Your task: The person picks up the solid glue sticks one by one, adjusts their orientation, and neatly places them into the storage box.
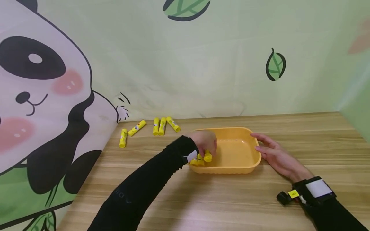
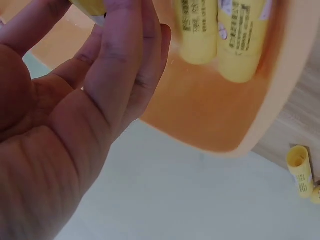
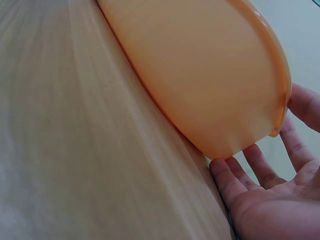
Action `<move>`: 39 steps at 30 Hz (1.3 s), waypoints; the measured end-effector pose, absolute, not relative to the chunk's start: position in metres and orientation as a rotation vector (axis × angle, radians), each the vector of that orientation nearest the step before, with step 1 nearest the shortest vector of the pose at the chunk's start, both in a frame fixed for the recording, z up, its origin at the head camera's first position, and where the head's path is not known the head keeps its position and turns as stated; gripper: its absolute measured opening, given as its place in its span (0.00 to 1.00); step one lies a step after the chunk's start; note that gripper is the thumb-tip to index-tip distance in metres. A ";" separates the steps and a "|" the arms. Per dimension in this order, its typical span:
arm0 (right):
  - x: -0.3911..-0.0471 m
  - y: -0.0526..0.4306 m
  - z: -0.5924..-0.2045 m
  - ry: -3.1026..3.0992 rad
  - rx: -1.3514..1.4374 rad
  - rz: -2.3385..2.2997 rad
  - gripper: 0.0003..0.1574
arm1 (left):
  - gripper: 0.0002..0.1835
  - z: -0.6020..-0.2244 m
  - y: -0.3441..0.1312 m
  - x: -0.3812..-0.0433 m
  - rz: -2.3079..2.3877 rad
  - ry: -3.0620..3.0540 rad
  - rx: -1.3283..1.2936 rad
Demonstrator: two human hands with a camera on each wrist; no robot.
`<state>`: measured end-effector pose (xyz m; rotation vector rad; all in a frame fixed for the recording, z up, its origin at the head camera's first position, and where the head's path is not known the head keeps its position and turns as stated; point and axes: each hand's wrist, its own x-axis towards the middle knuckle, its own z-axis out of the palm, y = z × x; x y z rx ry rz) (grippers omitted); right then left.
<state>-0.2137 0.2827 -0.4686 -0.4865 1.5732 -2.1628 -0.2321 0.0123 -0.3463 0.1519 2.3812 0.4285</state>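
My left hand (image 1: 204,140) reaches into the left part of an orange plastic tray (image 1: 235,170) and pinches a yellow glue stick (image 1: 207,156). Only the lower end of that stick shows at the top of the left wrist view. Beside it, two more glue sticks (image 2: 197,32) lie side by side on the tray floor, partly hidden by the wrist in the head view. My right hand (image 1: 273,155) holds the tray's right end, its thumb (image 3: 306,106) over the rim and its other fingers against the outer wall.
Several yellow glue sticks lie on the wooden table (image 1: 231,199) behind and left of the tray: a lone one (image 1: 122,138), a slanted one (image 1: 137,128) and a group (image 1: 162,126) near the back edge. A pale printed backdrop (image 1: 202,70) rises behind the table.
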 end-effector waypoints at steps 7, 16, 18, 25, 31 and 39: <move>-0.213 0.282 -0.467 1.584 -0.477 -2.151 0.33 | 0.11 -0.352 0.010 -0.230 0.360 2.371 0.209; -0.214 0.282 -0.467 1.578 -0.496 -2.160 0.34 | 0.10 -0.354 0.011 -0.229 0.306 2.403 0.213; -0.214 0.282 -0.467 1.570 -0.513 -2.163 0.34 | 0.10 -0.355 0.011 -0.229 0.293 2.414 0.213; -0.215 0.282 -0.467 1.563 -0.529 -2.167 0.33 | 0.06 -0.357 0.007 -0.229 0.326 2.435 0.224; -0.214 0.283 -0.467 1.574 -0.490 -2.161 0.34 | 0.06 -0.361 0.006 -0.228 0.303 2.446 0.318; -0.214 0.282 -0.467 1.592 -0.472 -2.153 0.35 | 0.04 -0.365 0.009 -0.230 0.208 2.471 0.326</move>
